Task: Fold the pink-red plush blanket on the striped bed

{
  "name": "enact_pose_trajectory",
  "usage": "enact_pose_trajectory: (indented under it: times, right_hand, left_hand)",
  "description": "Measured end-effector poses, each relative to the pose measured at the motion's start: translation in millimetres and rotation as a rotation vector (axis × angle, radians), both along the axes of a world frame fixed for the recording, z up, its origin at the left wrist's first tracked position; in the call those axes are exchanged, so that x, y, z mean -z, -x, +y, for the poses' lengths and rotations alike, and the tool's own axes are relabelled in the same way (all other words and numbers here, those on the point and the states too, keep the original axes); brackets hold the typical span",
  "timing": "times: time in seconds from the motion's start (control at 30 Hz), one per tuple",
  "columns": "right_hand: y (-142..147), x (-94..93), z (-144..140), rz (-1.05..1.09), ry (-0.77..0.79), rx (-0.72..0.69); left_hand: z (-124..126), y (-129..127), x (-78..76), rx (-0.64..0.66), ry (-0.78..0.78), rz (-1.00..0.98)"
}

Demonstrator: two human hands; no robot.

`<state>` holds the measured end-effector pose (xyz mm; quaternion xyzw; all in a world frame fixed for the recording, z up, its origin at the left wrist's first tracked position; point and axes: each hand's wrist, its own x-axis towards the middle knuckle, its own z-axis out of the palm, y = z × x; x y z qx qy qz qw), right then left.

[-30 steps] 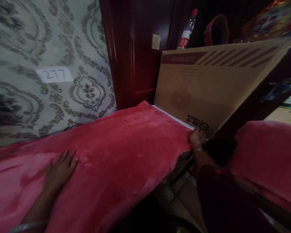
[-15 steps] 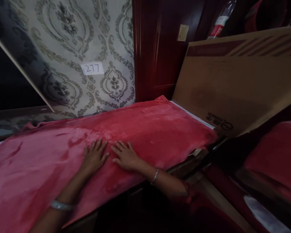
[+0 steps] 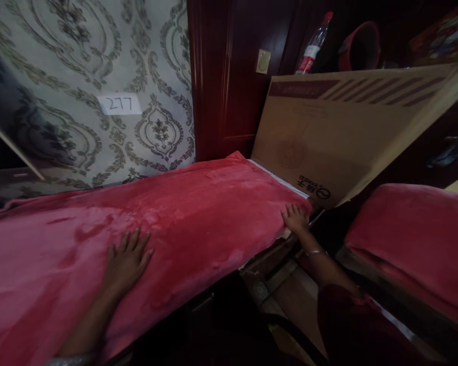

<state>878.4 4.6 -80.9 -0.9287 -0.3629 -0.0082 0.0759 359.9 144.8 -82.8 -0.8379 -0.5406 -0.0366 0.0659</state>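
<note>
The red cloth (image 3: 209,208) lies spread along the wall (image 3: 160,81), its far end near the cardboard box (image 3: 339,132). Your left hand (image 3: 125,264) and right hand (image 3: 296,219) rest on it, fingers spread, gripping nothing. It looks soft and floppy; pinch it by the edge.

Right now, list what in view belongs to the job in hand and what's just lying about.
In hand:
- red cloth
- left hand, flat on it
- right hand, on its right end

Apparently just lying about, untouched:
- cardboard
- red-capped bottle
- "277" card on the wall
</note>
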Motion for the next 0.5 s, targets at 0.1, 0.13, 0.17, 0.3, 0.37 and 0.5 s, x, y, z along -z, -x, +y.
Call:
enact_pose_trajectory:
  times: [0.1,0.13,0.17,0.3,0.37,0.5]
  right_hand:
    - [-17,9.4,-5,-0.021,-0.026,0.104]
    - [-20,13.0,-4,-0.027,-0.037,0.117]
    - [-22,16.7,-3,-0.032,-0.051,0.127]
    - [-30,27.8,-1,-0.032,-0.115,0.223]
    - [-33,29.5,3,-0.033,-0.14,0.284]
    - [-37,27.5,24,-0.072,-0.174,0.225]
  left_hand:
    - [1,1,1.4,0.014,-0.001,-0.032]
    - [2,2,1.8,0.016,0.004,-0.041]
    - [3,2,2.1,0.014,0.006,-0.049]
    - [5,3,3.6,0.015,0.013,-0.068]
    - [7,4,5.2,0.029,0.004,-0.09]
    - [12,7,12.0,0.056,0.002,-0.247]
